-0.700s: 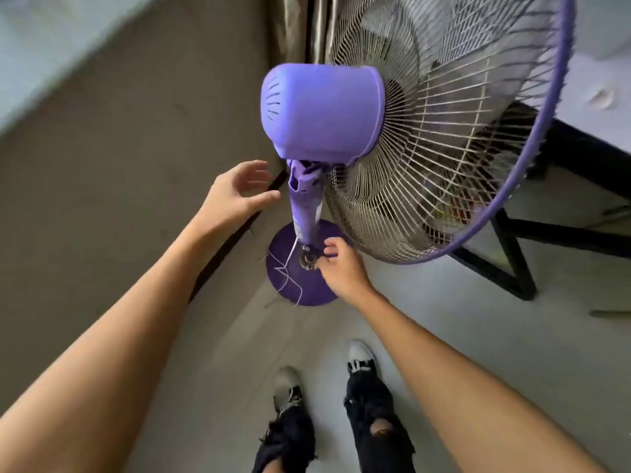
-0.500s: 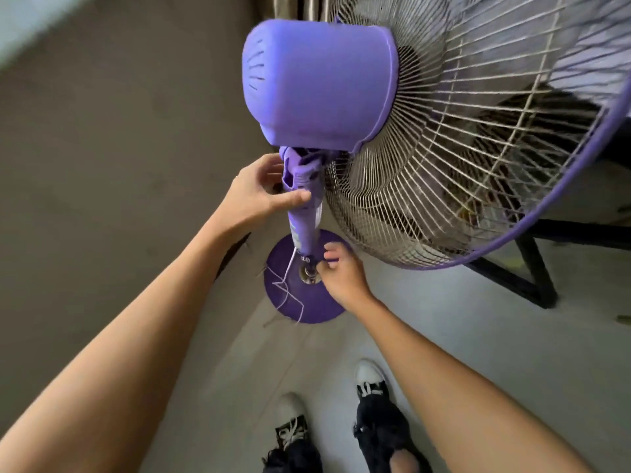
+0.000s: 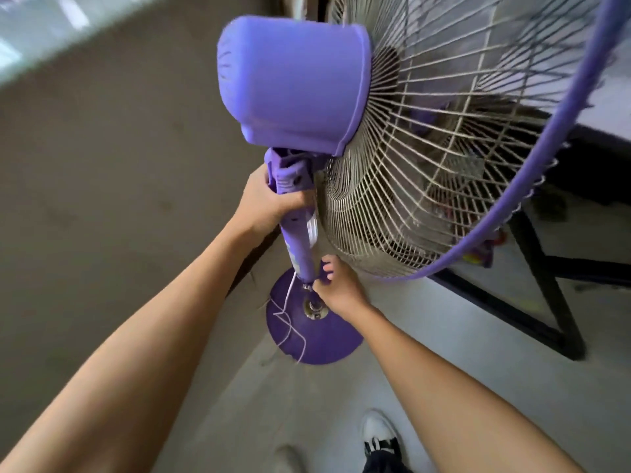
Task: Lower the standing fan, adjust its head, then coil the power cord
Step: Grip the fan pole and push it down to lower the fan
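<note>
My left hand (image 3: 264, 203) sits at frame centre, its grip closed around the fan's neck (image 3: 290, 180) directly below the motor housing (image 3: 293, 83), which fills the upper centre. Below it, the pole (image 3: 300, 250) runs down to the round base (image 3: 314, 332) on the floor (image 3: 426, 336), lower centre. A thin white cord (image 3: 288, 314) trails from the pole's lower end across the base. My right hand (image 3: 336, 285) is just right of the pole's lower end, fingers pinched closed on the collar (image 3: 309, 279) there. The wire grille (image 3: 444, 148) with its purple rim occupies the upper right. A black desk frame (image 3: 546, 285) stands at the right edge.
</note>
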Demonstrator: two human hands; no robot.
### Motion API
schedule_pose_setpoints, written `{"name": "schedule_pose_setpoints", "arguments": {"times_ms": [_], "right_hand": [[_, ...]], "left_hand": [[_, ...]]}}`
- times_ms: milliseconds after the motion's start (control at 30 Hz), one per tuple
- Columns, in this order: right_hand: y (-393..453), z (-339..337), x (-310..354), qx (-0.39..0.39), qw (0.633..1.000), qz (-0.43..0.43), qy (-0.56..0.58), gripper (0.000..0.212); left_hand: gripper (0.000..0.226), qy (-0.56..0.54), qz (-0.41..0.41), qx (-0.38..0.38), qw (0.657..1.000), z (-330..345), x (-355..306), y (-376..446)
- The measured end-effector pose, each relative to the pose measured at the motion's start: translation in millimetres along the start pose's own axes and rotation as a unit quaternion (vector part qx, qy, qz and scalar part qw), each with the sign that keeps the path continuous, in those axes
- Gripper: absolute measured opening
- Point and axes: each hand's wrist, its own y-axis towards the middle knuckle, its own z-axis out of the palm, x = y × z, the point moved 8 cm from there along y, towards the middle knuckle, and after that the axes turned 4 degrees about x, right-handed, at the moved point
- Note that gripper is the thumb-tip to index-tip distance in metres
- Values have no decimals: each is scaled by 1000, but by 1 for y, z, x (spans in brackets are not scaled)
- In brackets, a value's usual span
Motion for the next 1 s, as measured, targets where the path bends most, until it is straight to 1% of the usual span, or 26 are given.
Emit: {"name": "schedule_pose_setpoints", "arguments": {"times_ms": [67,133,200,233,333,400,500,600,733,767,833,867,933,1000], "right_hand": [[3,2,14,-5,1000,-24,-17,55],[10,6,30,-8,999,-51,-16,67],[22,13,43,14,997,-68,-16,77],[29,17,46,30,997,-65,-24,78],[49,31,48,55,995,-67,-40,69],[62,41,54,55,993,-99,-35,62],[79,58,61,64,989,-134,-19,66],[89,72,61,56,985,-162,28,53],[95,80,63,31,978,-201,56,61],[98,81,65,25,976,-207,68,60],[102,82,69,17,976,-202,81,50],[103,84,70,25,977,-195,81,46],[98,83,70,35,978,-190,79,45],[91,76,77,38,978,-196,62,44]], "left_hand": [[42,-18,-1,-17,1000,-5,-1,-2],[50,-22,6,-38,999,-14,-1,-2],[60,-21,15,-56,998,-29,-1,0],[60,-11,18,-57,998,-38,-1,4],[44,1,36,-50,998,-65,2,11],[37,-4,46,-72,996,-84,9,10],[43,-2,49,-100,994,-102,20,9],[41,-27,56,-143,988,-107,26,5],[43,-53,62,-197,977,-104,27,4],[43,-63,65,-215,972,-105,26,3],[44,-79,65,-240,965,-106,22,3],[44,-77,57,-248,964,-106,22,0],[37,-72,45,-253,964,-105,21,-6],[24,-68,39,-250,965,-104,9,-11]]}}
